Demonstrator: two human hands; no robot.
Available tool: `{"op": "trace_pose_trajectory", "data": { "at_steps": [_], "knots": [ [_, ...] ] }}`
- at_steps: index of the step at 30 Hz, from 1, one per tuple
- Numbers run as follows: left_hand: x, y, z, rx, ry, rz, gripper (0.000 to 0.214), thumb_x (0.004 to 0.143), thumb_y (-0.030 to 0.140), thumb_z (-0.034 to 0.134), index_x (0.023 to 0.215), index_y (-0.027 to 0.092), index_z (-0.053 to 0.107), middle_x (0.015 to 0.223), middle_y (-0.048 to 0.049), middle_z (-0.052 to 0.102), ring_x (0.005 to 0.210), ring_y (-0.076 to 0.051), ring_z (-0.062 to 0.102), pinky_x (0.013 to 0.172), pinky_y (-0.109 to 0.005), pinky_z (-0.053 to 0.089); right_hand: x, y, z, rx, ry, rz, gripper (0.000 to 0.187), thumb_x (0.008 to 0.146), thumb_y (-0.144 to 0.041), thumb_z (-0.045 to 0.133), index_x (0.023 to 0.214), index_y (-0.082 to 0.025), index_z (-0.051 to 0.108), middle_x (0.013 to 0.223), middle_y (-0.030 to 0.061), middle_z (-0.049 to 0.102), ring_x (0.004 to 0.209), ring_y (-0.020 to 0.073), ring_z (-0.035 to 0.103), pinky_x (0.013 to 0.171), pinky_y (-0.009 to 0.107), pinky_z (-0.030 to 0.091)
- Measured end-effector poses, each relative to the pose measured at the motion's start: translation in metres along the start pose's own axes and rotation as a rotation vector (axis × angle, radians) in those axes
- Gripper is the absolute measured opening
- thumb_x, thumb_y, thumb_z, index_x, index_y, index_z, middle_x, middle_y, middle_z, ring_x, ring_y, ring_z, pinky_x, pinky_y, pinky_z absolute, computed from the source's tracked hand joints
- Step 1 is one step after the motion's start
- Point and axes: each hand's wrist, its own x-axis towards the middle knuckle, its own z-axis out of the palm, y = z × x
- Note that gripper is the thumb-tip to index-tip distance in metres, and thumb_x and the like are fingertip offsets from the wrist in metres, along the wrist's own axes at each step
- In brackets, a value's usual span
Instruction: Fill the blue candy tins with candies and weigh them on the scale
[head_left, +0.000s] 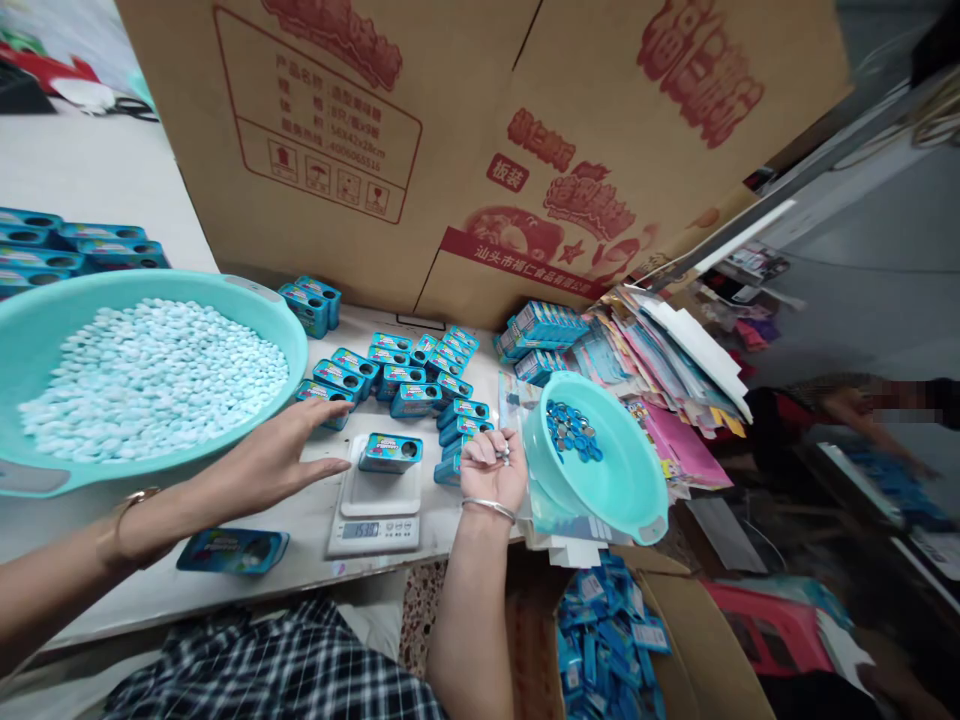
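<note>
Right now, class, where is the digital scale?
In the head view, the digital scale sits on the table, left of centre, between the left hand and the right hand, with a blue tin on it.

One tin (pixel 388 452) on one scale (pixel 380 498), two foreground hands (pixel 281 450) (pixel 495 468)

A blue tin (pixel 388 455), round hole facing up, sits on the scale (pixel 375 534)

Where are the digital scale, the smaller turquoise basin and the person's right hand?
Digital scale (pixel 380 495): head view, bare front of its weighing platform.
Smaller turquoise basin (pixel 624 472): head view, bare inside surface.
Right hand (pixel 493 480): head view, palm.
</note>
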Motion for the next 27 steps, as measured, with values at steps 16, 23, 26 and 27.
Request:
{"op": "trace_pose_trajectory", "data": {
  "at_steps": [16, 23, 26, 27],
  "knots": [
    [0.006, 0.002, -0.009, 0.564, -0.131, 0.111, 0.027, 0.073, 0.004, 0.05, 0.093, 0.02, 0.059, 0.089, -0.0035, 0.064, 0.1, -0.026, 0.054, 0.114, -0.067, 0.007, 0.008, -0.008, -0.036, -0.062, 0.011, -0.049, 0.016, 0.08, -0.021, 0.063, 0.073, -0.019, 0.049, 0.056, -0.0104, 0.042, 0.043, 0.0036, 0.036, 0.045, 0.017, 0.034],
    [0.004, -0.005, -0.015, 0.548, 0.074, 0.03, 0.041, 0.086, 0.012, 0.045, 0.125, 0.018, 0.053, 0.125, -0.015, 0.059, 0.123, -0.031, 0.049, 0.114, -0.067, 0.01, 0.01, -0.001, -0.027, 0.003, 0.028, 0.022, 0.016, 0.081, -0.017, 0.061, 0.071, -0.019, 0.047, 0.057, -0.0099, 0.044, 0.043, 0.0044, 0.039, 0.044, 0.019, 0.036],
    [-0.036, 0.0, -0.031, 0.399, -0.056, 0.078, 0.062, 0.084, 0.04, 0.061, 0.14, 0.022, 0.042, 0.133, -0.0116, 0.056, 0.126, -0.03, 0.048, 0.118, -0.057, 0.015, 0.009, -0.006, -0.032, 0.036, -0.003, 0.003, 0.014, 0.08, -0.017, 0.062, 0.075, -0.019, 0.049, 0.057, -0.0098, 0.047, 0.044, 0.0046, 0.043, 0.045, 0.018, 0.038],
    [-0.054, -0.001, -0.034, 0.343, -0.137, 0.122, 0.067, 0.081, 0.045, 0.064, 0.141, 0.025, 0.041, 0.132, -0.009, 0.057, 0.124, -0.028, 0.05, 0.119, -0.053, 0.017, 0.009, -0.006, -0.034, 0.037, -0.013, 0.0, 0.014, 0.08, -0.017, 0.063, 0.076, -0.02, 0.049, 0.057, -0.0098, 0.047, 0.044, 0.0045, 0.044, 0.046, 0.018, 0.038]
  ]
}}
